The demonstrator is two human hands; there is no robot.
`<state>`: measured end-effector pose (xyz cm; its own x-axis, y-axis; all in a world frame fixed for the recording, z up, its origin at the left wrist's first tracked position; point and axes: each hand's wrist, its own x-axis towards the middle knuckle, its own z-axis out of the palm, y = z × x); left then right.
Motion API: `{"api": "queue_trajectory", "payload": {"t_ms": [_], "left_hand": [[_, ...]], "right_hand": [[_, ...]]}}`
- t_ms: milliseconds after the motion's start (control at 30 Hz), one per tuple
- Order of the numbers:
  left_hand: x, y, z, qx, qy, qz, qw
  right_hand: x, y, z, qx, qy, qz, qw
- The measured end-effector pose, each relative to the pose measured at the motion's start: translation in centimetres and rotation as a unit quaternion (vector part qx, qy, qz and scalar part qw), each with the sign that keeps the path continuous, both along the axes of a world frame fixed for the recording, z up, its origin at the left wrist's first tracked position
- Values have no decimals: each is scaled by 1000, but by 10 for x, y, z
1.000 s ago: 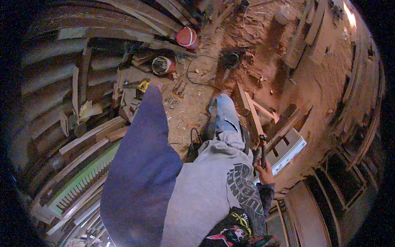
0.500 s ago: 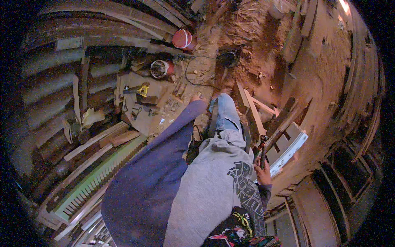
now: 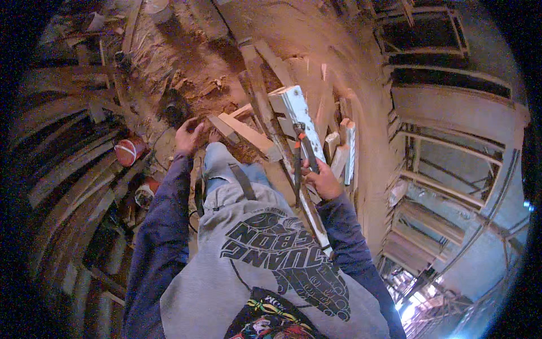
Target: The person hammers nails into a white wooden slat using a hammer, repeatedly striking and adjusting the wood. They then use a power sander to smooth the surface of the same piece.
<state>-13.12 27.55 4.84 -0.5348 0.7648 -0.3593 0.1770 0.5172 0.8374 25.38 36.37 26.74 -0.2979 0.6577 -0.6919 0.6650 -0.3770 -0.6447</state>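
Note:
My right hand point(image 3: 323, 179) is wrapped round a pair of dark pliers point(image 3: 299, 148) with orange parts. Their handles stand apart in a V. Close beneath the pliers, a long narrow wooden strip point(image 3: 261, 90) slants toward my right forearm. A white board with small holes point(image 3: 309, 121) lies just beyond that hand. Over on the left, my left hand point(image 3: 191, 137) is raised with fingers parted and nothing visible in them. Pale wooden pieces point(image 3: 248, 135) lie between my hands, in front of my knee.
Short wood offcuts point(image 3: 339, 155) stand to the right of the board. At the left are a red bucket point(image 3: 130, 151) and a second bucket point(image 3: 145, 195), beside stacked planks point(image 3: 62, 164). Reddish sawdust point(image 3: 209, 62) covers the floor ahead. Wooden frames point(image 3: 446, 164) line the right side.
The view has swung right, toward the white board and wooden frames. My left hand has come up from among the floor scraps. My right hand still grips the pliers.

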Motion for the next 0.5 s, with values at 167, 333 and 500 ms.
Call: {"api": "queue_trajectory", "payload": {"t_ms": [167, 333, 500], "left_hand": [[46, 100, 89, 137, 1, -107, 985], [98, 159, 128, 192, 62, -171, 964], [116, 197, 147, 147, 61, -167, 973]], "right_hand": [[-10, 23, 41, -102, 22, -148, 983], [-19, 40, 69, -174, 58, -209, 961], [-29, 57, 92, -277, 114, -233, 925]]}}
